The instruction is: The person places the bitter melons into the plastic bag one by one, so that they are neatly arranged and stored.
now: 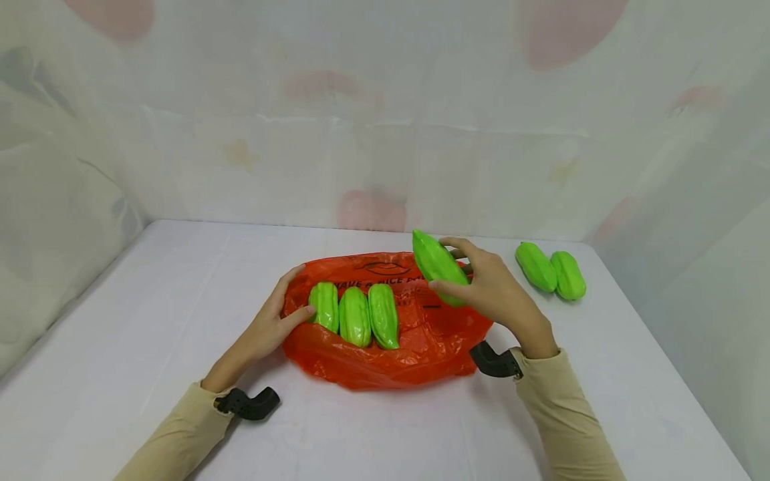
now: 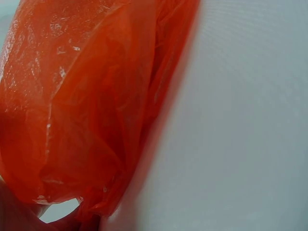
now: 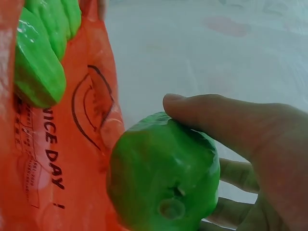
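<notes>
A red plastic bag [image 1: 385, 371] lies wide-mouthed on the table, with printed black lettering on its inner back side. Inside, toward its left, three bright green ridged gourds [image 1: 355, 316] lie side by side. My left hand [image 1: 269, 329] holds the bag's left rim, the thumb reaching inside beside the leftmost gourd. Above the bag's right part, my right hand [image 1: 490, 284] grips another green gourd [image 1: 434, 259] between thumb and fingers, its pointed end tipped up and left. The right wrist view shows the blunt end of this held gourd [image 3: 159, 173].
Two more green gourds [image 1: 552, 272] lie together on the white table [image 1: 180, 280] at the back right. A pale patterned sheet [image 1: 457, 160] rises behind the table. Black wrist mounts [image 1: 255, 404] sit on both sleeves.
</notes>
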`<state>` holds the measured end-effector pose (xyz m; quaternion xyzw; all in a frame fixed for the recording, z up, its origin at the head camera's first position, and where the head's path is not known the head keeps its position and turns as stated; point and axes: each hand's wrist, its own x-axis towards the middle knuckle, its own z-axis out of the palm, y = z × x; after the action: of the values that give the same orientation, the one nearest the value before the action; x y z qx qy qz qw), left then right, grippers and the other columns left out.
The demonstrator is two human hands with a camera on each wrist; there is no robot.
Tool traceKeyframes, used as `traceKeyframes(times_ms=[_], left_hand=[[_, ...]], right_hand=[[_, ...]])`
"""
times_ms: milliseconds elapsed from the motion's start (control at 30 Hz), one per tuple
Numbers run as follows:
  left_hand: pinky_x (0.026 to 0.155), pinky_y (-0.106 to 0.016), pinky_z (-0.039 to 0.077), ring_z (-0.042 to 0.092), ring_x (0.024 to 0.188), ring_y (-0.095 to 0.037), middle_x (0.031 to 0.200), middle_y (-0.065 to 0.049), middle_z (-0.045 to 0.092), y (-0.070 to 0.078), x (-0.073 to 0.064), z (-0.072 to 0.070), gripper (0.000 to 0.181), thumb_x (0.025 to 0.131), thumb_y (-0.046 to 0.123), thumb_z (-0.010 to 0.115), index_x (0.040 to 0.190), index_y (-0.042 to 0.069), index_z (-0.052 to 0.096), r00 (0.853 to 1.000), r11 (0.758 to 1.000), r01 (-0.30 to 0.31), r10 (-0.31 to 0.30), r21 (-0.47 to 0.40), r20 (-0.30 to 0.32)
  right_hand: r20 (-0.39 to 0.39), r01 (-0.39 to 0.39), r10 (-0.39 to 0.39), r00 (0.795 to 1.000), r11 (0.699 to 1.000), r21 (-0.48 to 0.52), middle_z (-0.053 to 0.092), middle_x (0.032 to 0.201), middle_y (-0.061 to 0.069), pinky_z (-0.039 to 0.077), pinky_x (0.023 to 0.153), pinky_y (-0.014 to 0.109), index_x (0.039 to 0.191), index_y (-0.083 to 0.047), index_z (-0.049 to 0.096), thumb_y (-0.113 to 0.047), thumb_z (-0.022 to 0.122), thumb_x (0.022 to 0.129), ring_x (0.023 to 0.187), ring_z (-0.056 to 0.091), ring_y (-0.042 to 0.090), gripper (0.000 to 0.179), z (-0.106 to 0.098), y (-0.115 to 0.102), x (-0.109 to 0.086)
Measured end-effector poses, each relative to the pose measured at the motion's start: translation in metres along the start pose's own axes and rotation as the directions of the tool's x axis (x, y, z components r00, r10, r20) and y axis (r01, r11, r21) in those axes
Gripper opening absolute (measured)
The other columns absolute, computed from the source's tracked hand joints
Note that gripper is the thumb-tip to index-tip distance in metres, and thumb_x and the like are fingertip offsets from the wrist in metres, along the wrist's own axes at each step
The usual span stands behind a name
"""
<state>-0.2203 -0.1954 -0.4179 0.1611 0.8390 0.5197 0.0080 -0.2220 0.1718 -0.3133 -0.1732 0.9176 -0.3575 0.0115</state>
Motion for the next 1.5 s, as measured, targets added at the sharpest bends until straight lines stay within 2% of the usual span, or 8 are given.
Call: traceKeyframes(times_ms=[300,633,733,967,1233,1500], left_hand=[[0.113,-0.062,0.029,0.041,0.135,-0.035,0.155,-0.015,0.035,0.000,0.000,0.000,0.073,0.098,0.018,0.058,0.158,0.022,0.017,1.000,1.000,-0.003,0.003,0.003,-0.001],[0.113,-0.062,0.028,0.041,0.135,-0.035,0.155,-0.015,0.035,0.000,0.000,0.000,0.073,0.098,0.018,0.058,0.158,0.023,0.017,1.000,1.000,-0.004,0.004,0.011,-0.004],[0.113,-0.063,0.028,0.041,0.135,-0.035,0.155,-0.015,0.035,0.000,0.000,0.000,0.073,0.098,0.019,0.058,0.158,0.023,0.016,1.000,1.000,-0.002,0.002,0.012,-0.004],[0.112,-0.063,0.030,0.042,0.134,-0.035,0.155,-0.015,0.035,0.001,0.000,0.000,0.074,0.098,0.019,0.057,0.159,0.023,0.016,1.000,1.000,-0.002,0.002,0.010,0.000],[0.112,-0.062,0.029,0.041,0.135,-0.035,0.155,-0.015,0.034,0.001,0.001,0.000,0.073,0.098,0.019,0.057,0.158,0.022,0.016,1.000,1.000,0.005,-0.005,0.009,0.001],[0.112,-0.063,0.030,0.041,0.135,-0.036,0.155,-0.016,0.034,0.001,0.000,0.000,0.073,0.098,0.018,0.057,0.158,0.022,0.016,1.000,1.000,0.006,-0.006,-0.001,0.002]], right_hand=[[0.051,0.009,-0.008,0.999,1.000,-0.018,0.060,0.131,0.012,0.054,0.082,0.038,0.146,-0.015,0.042,-0.031,0.073,0.088,0.098,0.063,0.025,0.068,0.014,-0.005,0.003],[0.090,-0.046,0.046,0.995,0.999,-0.011,0.061,0.114,0.009,0.053,0.080,0.034,0.146,-0.009,0.035,-0.034,0.070,0.089,0.095,0.059,0.021,0.071,0.025,-0.010,0.005],[0.106,-0.066,0.066,0.992,0.998,-0.004,0.060,0.114,0.009,0.054,0.080,0.033,0.146,-0.007,0.033,-0.035,0.070,0.089,0.096,0.060,0.020,0.073,0.028,-0.009,0.005],[0.133,-0.091,0.100,0.986,0.993,-0.071,0.062,0.117,0.008,0.053,0.084,0.036,0.141,-0.009,0.038,-0.042,0.072,0.086,0.099,0.061,0.019,0.073,0.034,-0.009,0.006],[0.148,-0.125,0.136,0.979,0.989,-0.083,0.062,0.120,0.011,0.054,0.086,0.040,0.139,-0.007,0.039,-0.042,0.074,0.085,0.102,0.061,0.023,0.073,0.039,-0.006,0.008],[0.176,-0.120,0.128,0.976,0.991,-0.056,0.064,0.110,0.010,0.054,0.080,0.034,0.141,-0.004,0.035,-0.038,0.074,0.087,0.092,0.062,0.018,0.074,0.045,-0.002,0.010]])
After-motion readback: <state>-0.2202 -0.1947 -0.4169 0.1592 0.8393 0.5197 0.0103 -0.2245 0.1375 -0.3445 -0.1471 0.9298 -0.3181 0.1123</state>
